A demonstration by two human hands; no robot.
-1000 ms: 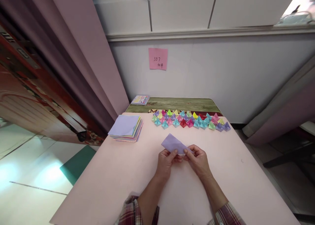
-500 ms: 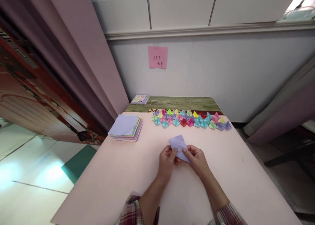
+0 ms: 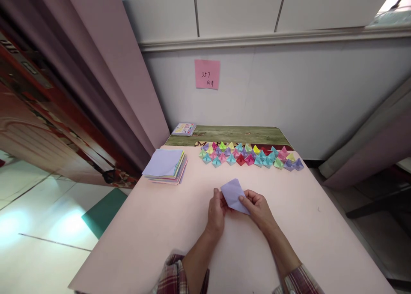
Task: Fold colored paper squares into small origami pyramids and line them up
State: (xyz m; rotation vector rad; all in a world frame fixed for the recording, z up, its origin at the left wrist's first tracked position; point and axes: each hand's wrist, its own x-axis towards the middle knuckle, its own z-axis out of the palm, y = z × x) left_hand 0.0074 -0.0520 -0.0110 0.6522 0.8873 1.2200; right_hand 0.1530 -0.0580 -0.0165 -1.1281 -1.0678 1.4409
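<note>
A folded lavender sheet of origami paper point(image 3: 233, 193) is held just over the middle of the table. My right hand point(image 3: 258, 208) pinches its lower right edge, thumb on top and fingers underneath. At the paper's left edge is my left hand point(image 3: 216, 212), its thumb raised off the sheet; its fingers go partly out of sight behind the paper. Beyond the hands stand rows of small folded paper boats point(image 3: 249, 159) in many colours. To the left lies a stack of square coloured paper point(image 3: 164, 165) with a lavender sheet on top.
Pale pink covering spreads over the table point(image 3: 154, 234), with a green wood-patterned strip point(image 3: 237, 133) at its far end. A small printed packet point(image 3: 184, 129) lies in the far left corner. A pink note point(image 3: 207, 74) is stuck to the wall. Purple curtains hang at the left.
My left thumb has lifted off the paper, which has turned slightly in my right hand's pinch. The camera view has shifted a little.
</note>
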